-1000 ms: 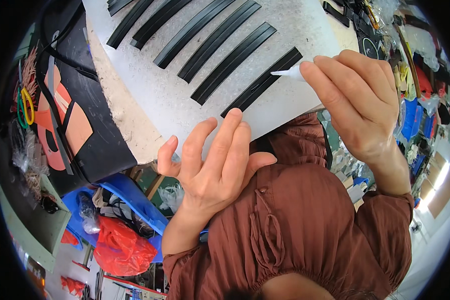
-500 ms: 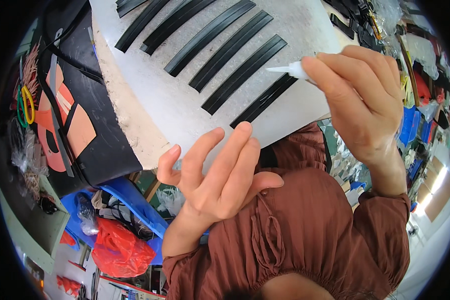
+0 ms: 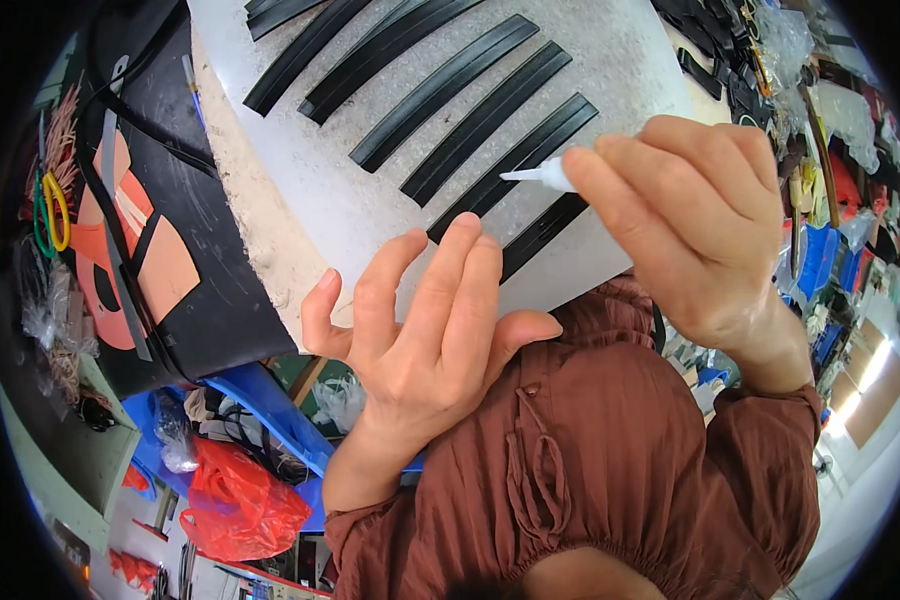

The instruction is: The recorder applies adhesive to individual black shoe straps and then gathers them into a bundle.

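Observation:
Several black strips, among them one in front of me [image 3: 520,158], lie side by side on a whitish sheet [image 3: 600,260]. My right hand [image 3: 690,220] grips a small white glue bottle [image 3: 552,175], mostly hidden by the fingers. Its thin pointed nozzle is over or touching the second-nearest strip; I cannot tell which. My left hand [image 3: 415,320] is open and empty, fingers spread, with the longest fingertips at that strip's lower end. Between the two hands lies the nearest strip [image 3: 545,235], its upper end hidden behind my right hand.
Left of the sheet, a black surface [image 3: 235,270] bears orange-pink cut pieces [image 3: 165,265] and a long grey metal strip. Scissors with yellow and green handles [image 3: 55,215] lie farther left. Below stands a blue bin [image 3: 280,420] with a red plastic bag [image 3: 240,505]. Black straps [image 3: 705,70] lie far right.
My right hand has moved left and down, bringing the nozzle to the second-nearest strip. My left hand has risen slightly to that strip's end. The strips appear shifted right and down in view.

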The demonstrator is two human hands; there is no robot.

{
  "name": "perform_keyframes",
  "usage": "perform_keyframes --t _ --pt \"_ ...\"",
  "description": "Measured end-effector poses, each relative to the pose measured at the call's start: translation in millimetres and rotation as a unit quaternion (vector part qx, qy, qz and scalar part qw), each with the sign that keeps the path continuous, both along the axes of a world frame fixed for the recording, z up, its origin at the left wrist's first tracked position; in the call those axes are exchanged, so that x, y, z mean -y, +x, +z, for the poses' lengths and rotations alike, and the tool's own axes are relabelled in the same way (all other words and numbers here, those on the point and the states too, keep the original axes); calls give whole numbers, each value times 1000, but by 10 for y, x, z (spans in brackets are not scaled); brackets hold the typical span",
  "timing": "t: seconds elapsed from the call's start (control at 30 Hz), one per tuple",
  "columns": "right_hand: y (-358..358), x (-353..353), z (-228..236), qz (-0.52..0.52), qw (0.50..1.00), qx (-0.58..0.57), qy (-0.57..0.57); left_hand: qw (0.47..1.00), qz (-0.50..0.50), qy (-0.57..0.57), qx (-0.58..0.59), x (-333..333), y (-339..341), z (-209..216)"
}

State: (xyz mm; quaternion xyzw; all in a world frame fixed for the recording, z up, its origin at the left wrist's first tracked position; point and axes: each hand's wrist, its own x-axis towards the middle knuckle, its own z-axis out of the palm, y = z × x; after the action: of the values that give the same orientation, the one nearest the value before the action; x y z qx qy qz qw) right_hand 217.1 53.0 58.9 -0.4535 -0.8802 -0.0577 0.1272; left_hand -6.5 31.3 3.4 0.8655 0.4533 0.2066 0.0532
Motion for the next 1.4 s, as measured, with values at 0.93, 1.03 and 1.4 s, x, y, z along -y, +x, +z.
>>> perform_keyframes --t 0.93,1.03,1.4 --pt "-18 -327 -85 -7 999 -10 29 999 28 20 1 -221 2 -22" --pt "63 -411 -54 -10 999 10 48 999 23 -2 30 -207 -23 0" --pt "-40 -540 -123 14 998 -5 54 998 61 13 -9 -408 -39 -48"
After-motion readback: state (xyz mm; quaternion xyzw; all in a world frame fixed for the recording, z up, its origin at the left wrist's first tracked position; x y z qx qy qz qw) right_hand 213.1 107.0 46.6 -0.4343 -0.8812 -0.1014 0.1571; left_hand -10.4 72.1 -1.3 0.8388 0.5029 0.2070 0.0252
